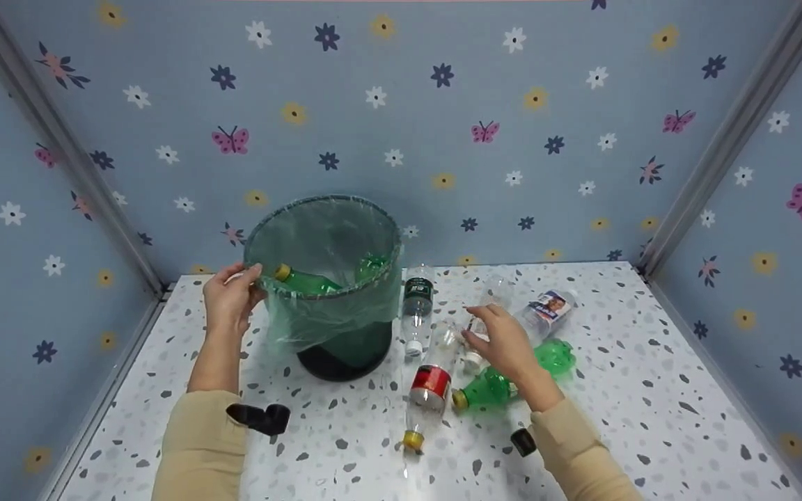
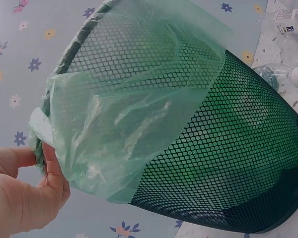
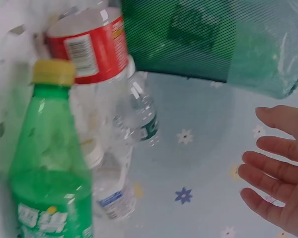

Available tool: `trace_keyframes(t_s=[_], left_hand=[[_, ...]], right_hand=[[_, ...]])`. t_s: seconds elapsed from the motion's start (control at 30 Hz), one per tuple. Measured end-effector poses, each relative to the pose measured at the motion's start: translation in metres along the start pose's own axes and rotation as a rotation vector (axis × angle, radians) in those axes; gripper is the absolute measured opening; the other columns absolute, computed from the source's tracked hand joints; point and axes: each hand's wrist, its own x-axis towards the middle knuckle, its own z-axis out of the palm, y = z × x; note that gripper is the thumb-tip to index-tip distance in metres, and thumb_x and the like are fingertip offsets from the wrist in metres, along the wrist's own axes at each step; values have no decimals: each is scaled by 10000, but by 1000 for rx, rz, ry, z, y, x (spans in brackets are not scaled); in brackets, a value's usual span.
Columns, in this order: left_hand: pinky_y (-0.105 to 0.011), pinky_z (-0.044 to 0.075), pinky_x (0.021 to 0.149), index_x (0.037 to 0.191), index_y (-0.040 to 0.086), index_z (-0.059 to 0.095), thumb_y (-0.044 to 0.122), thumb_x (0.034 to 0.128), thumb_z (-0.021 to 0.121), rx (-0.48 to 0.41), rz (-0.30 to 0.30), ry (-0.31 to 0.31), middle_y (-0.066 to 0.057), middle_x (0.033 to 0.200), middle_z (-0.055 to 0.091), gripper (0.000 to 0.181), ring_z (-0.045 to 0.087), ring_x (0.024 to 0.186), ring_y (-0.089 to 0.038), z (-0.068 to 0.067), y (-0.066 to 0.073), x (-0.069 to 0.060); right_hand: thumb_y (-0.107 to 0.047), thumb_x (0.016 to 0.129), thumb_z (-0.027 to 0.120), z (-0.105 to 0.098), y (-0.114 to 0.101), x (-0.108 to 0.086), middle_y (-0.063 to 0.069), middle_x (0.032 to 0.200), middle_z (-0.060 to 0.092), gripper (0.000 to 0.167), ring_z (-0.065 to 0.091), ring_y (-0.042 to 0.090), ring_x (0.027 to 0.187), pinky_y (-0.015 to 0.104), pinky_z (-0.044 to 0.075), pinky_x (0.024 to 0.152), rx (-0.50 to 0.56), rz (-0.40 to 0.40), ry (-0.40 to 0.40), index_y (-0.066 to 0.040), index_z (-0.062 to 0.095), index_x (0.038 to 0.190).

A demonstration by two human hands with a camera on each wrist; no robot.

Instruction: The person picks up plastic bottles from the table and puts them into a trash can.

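Observation:
My left hand [image 1: 228,300] pinches the near-left rim of a black mesh wastebasket [image 2: 228,148], its thumb and fingers on the folded edge of a green plastic bag [image 1: 331,321] lining it. Inside lies a green bottle [image 1: 309,282] with a yellow cap, with more green plastic at the right. My right hand [image 1: 505,341] hovers over several loose bottles, holding nothing, its fingers spread apart in the right wrist view. Below it lie a green bottle [image 1: 490,391], partly hidden by the wrist, and a clear red-labelled bottle [image 1: 431,383], both with yellow caps.
Beside the basket lies a clear bottle [image 1: 418,299] with a dark green label. A clear bottle with a picture label [image 1: 548,306] lies at the right, with another clear bottle [image 1: 497,291] near it. A flowered wall [image 1: 429,153] closes off the back of the speckled table [image 1: 345,452].

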Motion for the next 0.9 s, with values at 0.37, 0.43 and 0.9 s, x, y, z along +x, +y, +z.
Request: trace_keyframes(t_s=[0.37, 0.43, 0.9], left_hand=[[-188, 440, 515, 1299, 28, 384, 113, 863, 578, -5, 15, -8, -36, 865, 510, 485, 467, 525, -93, 0, 0, -2], [-190, 440, 518, 1298, 31, 384, 114, 864, 576, -3, 12, -5, -39, 874, 508, 482, 469, 525, -93, 0, 0, -2], [-192, 437, 508, 1276, 38, 401, 116, 865, 576, -9, 3, -1, -31, 846, 524, 454, 469, 511, -95, 0, 0, -1]], right_hand=[[-207, 799, 673, -4, 39, -25, 135, 1105, 547, 428, 515, 301, 1014, 423, 417, 839, -20, -31, -128, -16, 549, 1161], [-202, 791, 682, -4, 46, -29, 137, 1102, 544, 445, 519, 297, 1006, 426, 422, 829, -29, -31, -151, -13, 544, 1169], [-246, 683, 768, -6, 78, -50, 164, 1115, 525, 600, 497, 329, 1016, 476, 400, 822, -110, -85, -320, 2, 531, 1175]])
